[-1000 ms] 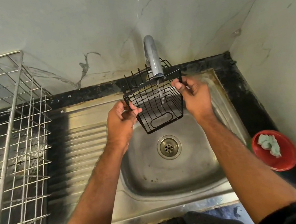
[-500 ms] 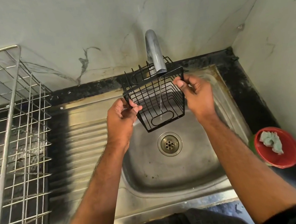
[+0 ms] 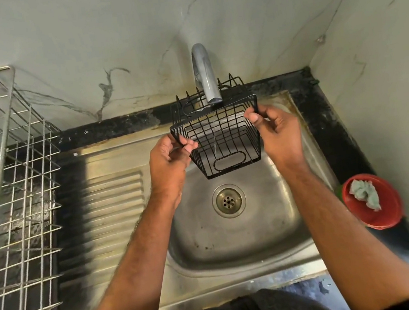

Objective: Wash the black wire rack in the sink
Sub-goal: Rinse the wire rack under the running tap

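Barely anything has shifted: both hands keep the black wire rack (image 3: pixel 218 137) under the tap (image 3: pixel 205 76), its open top tipped toward the person, much as a second ago. It hangs above the sink (image 3: pixel 234 234), clear of the drain (image 3: pixel 228 201), so the thin stream runs down through its wires. Each hand grips a top corner to steady it: the left hand (image 3: pixel 170 156) pinches the near-left rim, the right hand (image 3: pixel 276 129) pinches the right rim, fingers curled
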